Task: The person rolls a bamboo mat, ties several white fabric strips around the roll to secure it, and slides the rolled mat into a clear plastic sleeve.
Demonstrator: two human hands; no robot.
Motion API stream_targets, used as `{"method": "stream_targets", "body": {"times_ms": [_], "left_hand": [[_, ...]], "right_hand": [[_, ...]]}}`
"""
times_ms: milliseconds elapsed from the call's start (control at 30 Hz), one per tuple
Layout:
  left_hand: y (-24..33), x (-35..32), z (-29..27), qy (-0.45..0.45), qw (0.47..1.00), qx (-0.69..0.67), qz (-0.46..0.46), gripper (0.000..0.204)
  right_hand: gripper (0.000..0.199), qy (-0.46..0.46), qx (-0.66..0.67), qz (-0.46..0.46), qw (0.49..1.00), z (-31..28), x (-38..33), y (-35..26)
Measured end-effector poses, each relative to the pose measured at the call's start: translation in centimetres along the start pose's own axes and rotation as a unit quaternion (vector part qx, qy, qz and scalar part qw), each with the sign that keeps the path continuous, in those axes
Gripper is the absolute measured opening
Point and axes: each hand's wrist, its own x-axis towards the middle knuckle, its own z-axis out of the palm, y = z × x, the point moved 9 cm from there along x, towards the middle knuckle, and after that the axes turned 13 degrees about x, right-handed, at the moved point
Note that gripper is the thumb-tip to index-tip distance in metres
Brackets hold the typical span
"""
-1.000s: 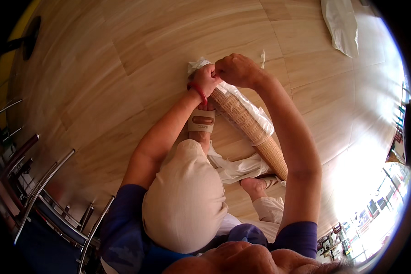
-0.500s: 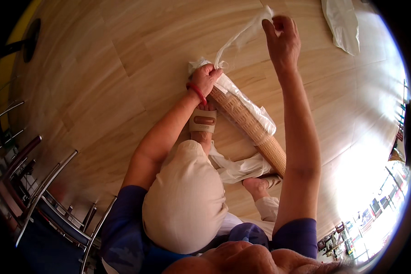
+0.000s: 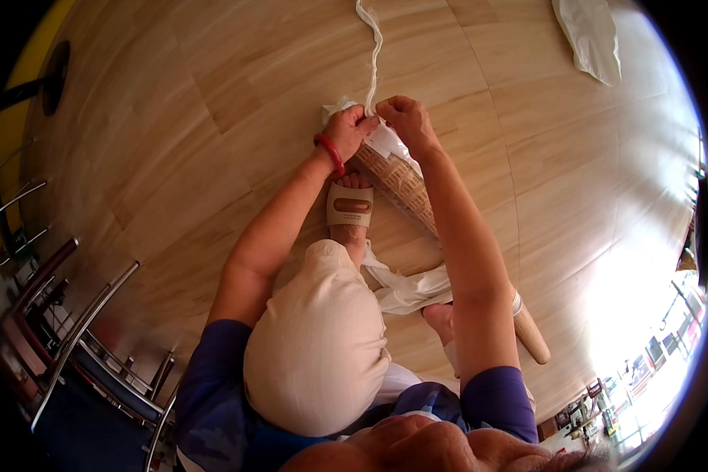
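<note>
Your left hand (image 3: 352, 126) clenches around the top end of the roll (image 3: 405, 189), fingers curled over the white plastic (image 3: 387, 141) that covers it there. Your right hand (image 3: 405, 122) sits just beside it, touching, with the fingertips pinched on the same plastic at the roll's end. Between the two hands a thin twisted strip (image 3: 374, 47) of the plastic runs up and away across the floor (image 3: 173, 118) toward the top edge of the view.

The roll is a woven, tan mat wound tight. It lies tilted on the floor, its top end under your hands and its bare lower end (image 3: 531, 338) passing beneath your right forearm toward the lower right. A red band (image 3: 330, 152) circles your left wrist.

Just below your left hand your sandal (image 3: 349, 206) rests on the floor, touching the roll's left side. Your knee (image 3: 318, 346), in pale cloth, is bent up under your left arm. A crumpled piece of white wrap (image 3: 409, 289) lies between the knee and the roll, by your other foot (image 3: 440, 318).

Well apart, a loose clear bag (image 3: 590, 35) lies at the upper right. Metal chair frames (image 3: 79, 330) stand at the lower left.
</note>
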Motion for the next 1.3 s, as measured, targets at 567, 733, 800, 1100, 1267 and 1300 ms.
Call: {"method": "stream_targets", "body": {"times_ms": [567, 733, 800, 1100, 1267, 1300], "left_hand": [[6.7, -1.4, 0.1, 0.143, 0.866, 0.397, 0.269, 0.02], [7.4, -3.4, -0.5, 0.258, 0.784, 0.408, 0.39, 0.02], [6.9, -3.4, -0.9, 0.26, 0.794, 0.403, 0.375, 0.021], [6.2, -4.5, -1.7, 0.268, 0.821, 0.336, 0.375, 0.021], [4.6, -5.8, -3.4, 0.263, 0.882, 0.27, 0.281, 0.013], [2.8, -6.2, -3.5, 0.253, 0.905, 0.242, 0.243, 0.013]], "right_hand": [[0.029, -0.034, 0.057, -0.007, 0.998, -0.4, -1.1, 1.6], [0.028, -0.065, -0.033, 0.034, 0.997, 0.9, -0.2, 1.3], [0.026, -0.082, -0.015, 0.07, 0.994, 1.3, -0.2, 1.5], [0.021, -0.104, 0.031, 0.042, 0.993, 0.6, 0.4, 2.9], [0.02, -0.011, -0.237, -0.115, 0.965, -0.1, 0.7, -0.3], [0.021, 0.003, -0.258, -0.102, 0.961, -0.3, 0.7, 0.0]]}}
